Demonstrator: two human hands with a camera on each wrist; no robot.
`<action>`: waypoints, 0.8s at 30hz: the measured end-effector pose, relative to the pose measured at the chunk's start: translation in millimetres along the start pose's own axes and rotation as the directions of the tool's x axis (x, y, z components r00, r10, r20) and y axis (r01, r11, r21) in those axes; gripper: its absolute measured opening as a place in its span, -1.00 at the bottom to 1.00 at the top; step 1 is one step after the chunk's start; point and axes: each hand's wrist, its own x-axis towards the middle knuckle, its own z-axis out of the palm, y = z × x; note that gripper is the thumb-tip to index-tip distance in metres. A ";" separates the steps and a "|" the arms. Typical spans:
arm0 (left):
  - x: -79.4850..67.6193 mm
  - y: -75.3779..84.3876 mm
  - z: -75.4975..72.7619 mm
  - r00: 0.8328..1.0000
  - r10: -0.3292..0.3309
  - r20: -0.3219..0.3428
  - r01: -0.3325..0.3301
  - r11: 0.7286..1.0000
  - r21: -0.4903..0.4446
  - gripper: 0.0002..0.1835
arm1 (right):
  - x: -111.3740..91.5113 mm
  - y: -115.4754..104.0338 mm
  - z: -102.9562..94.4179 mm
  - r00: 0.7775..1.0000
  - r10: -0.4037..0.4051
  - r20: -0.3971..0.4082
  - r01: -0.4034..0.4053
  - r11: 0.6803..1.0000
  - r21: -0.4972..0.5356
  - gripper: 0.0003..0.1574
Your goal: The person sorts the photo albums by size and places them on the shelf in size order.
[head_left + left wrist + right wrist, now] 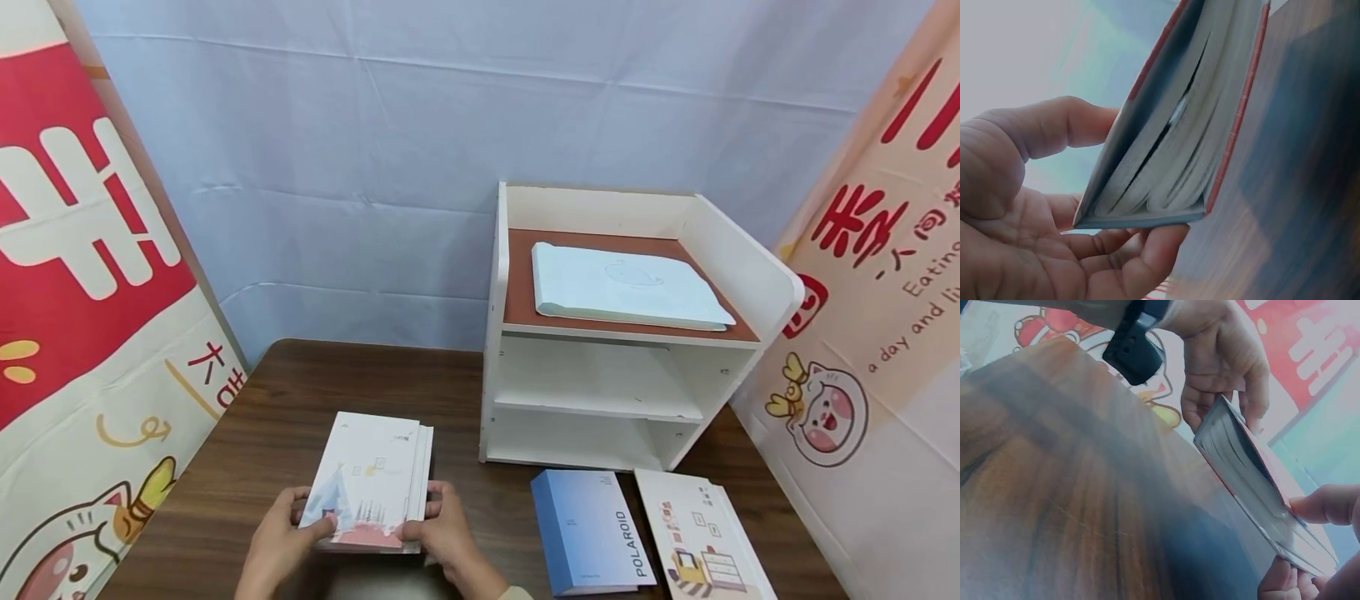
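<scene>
Both hands hold a white hardcover book (pixel 375 467) with a blue and pink picture on its cover. My left hand (pixel 285 533) grips its left side, thumb on the cover and fingers curled under the edge. On the right side, my right hand (pixel 452 533) pinches it with the thumb on top. The left wrist view shows the thick pages (pixel 1185 125) between covers that stand slightly apart, with the left thumb (pixel 1066 125) against one cover. In the right wrist view the book (pixel 1254 487) is tilted above the table, held at both ends.
A white shelf unit (pixel 491 333) stands at the back right, a pale blue flat package (pixel 630 283) on its top. In front of it lie a blue POLAROID book (pixel 592 529) and a white illustrated book (pixel 701 533). The dark wooden table (pixel 247 442) meets cloth hangings behind and beside it.
</scene>
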 end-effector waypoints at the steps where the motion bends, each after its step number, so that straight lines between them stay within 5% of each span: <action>1: -0.1 0.6 1.7 1.000 0.005 -0.001 -0.005 1.000 -0.008 -0.39 | 0.3 -0.5 -1.7 1.000 -0.001 -0.002 0.001 1.000 0.003 -0.12; 24: -4.9 13.2 27.6 0.999 0.040 0.029 -0.037 0.992 -0.118 -0.39 | -3.3 -4.8 -36.6 0.999 0.032 0.001 -0.032 0.999 0.005 -0.09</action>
